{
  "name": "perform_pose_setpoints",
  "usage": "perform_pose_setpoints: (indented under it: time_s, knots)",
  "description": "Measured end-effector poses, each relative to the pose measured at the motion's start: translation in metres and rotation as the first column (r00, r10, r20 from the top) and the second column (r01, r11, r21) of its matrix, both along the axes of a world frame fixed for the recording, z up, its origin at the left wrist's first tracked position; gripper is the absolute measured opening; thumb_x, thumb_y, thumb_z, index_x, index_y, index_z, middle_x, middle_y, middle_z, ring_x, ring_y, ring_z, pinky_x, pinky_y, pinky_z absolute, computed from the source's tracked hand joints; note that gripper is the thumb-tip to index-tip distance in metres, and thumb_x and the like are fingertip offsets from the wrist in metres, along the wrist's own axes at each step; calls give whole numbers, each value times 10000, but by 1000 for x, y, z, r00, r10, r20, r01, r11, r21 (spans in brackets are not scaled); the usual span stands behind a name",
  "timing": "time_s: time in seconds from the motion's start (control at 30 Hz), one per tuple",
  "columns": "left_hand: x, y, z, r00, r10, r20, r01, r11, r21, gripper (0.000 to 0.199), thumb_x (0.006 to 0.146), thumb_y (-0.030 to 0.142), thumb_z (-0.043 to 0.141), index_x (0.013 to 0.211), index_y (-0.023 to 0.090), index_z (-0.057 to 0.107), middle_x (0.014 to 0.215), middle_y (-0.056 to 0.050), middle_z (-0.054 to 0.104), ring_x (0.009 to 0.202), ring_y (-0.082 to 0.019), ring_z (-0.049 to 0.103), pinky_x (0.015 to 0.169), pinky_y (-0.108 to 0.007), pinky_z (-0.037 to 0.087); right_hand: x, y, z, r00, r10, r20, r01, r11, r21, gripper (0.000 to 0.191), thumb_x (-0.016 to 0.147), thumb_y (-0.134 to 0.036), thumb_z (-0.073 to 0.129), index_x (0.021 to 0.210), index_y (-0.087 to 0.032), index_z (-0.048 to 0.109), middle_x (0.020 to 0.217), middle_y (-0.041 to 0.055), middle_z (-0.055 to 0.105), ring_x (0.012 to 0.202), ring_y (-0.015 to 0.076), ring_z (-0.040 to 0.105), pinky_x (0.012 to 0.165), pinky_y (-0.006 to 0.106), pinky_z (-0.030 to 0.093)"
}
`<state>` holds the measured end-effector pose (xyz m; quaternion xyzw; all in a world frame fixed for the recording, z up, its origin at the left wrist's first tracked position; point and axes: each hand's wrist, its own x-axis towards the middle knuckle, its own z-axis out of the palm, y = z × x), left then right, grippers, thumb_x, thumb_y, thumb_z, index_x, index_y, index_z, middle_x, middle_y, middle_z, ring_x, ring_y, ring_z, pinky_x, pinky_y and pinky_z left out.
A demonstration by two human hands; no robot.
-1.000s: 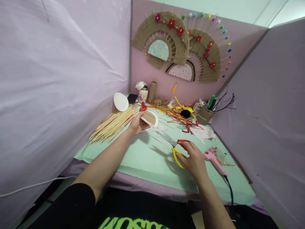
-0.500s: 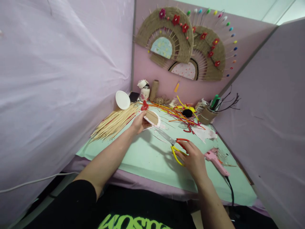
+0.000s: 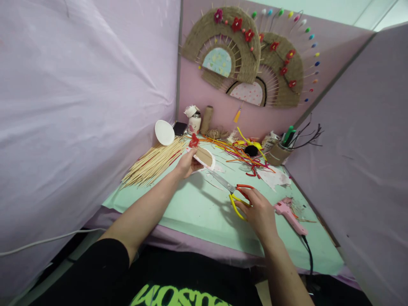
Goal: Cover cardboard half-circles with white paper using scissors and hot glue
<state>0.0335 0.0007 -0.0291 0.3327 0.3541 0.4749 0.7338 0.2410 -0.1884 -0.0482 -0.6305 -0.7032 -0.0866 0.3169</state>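
A half-round piece of brown cardboard with a white edge (image 3: pixel 205 157) is held by my left hand (image 3: pixel 188 163), thumb on its top face. My right hand (image 3: pixel 257 208) has its fingers in the handles of the scissors (image 3: pixel 227 184), one handle red and the other yellow. The blades point up and left, and their tips are at the lower edge of the cardboard piece. Thin paper scraps (image 3: pixel 214 183) lie on the green table cover (image 3: pixel 204 212) beneath the blades.
Thin wooden sticks (image 3: pixel 153 163) lie at the left near a white bowl (image 3: pixel 164 132). Coloured pipe cleaners (image 3: pixel 237 148) spread along the back. To the right are a pen holder (image 3: pixel 278 154) and a pink glue gun (image 3: pixel 290 216) with a black cord. Woven fans (image 3: pixel 251 63) hang on the back panel.
The view has shifted very slightly. Both hands, the cardboard piece and the scissors keep nearly the same positions.
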Motion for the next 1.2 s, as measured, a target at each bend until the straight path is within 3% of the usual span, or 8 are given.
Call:
perform_pose_setpoints:
  time_s: [0.83, 1.03, 1.2]
  knots:
    - [2, -5, 5, 1000, 15, -25, -15, 1000, -3, 187, 901, 285, 443, 940, 152, 567, 696, -43, 635, 644, -157, 635, 652, -317, 561, -1, -3, -3, 984, -126, 125, 119, 991, 63, 213, 848, -301, 585, 1026, -200, 645, 953, 68, 690, 826, 234, 633, 688, 328, 453]
    - [0, 1, -1, 999, 19, 39, -18, 1000, -25, 214, 861, 329, 523, 957, 152, 593, 714, -48, 643, 625, -152, 625, 609, -289, 547, 1, -5, -5, 994, -112, -12, 112, 993, 25, 245, 842, -315, 585, 1055, -210, 644, 1001, 68, 688, 881, 231, 637, 741, 338, 469]
    - [-4, 3, 1, 990, 36, 133, -25, 997, -80, 179, 849, 304, 551, 938, 155, 596, 665, -18, 610, 564, -119, 584, 523, -209, 497, 3, -3, -11, 946, -122, -301, 120, 992, -24, 273, 811, -369, 602, 1027, -209, 646, 1093, 90, 672, 951, 232, 633, 807, 351, 485]
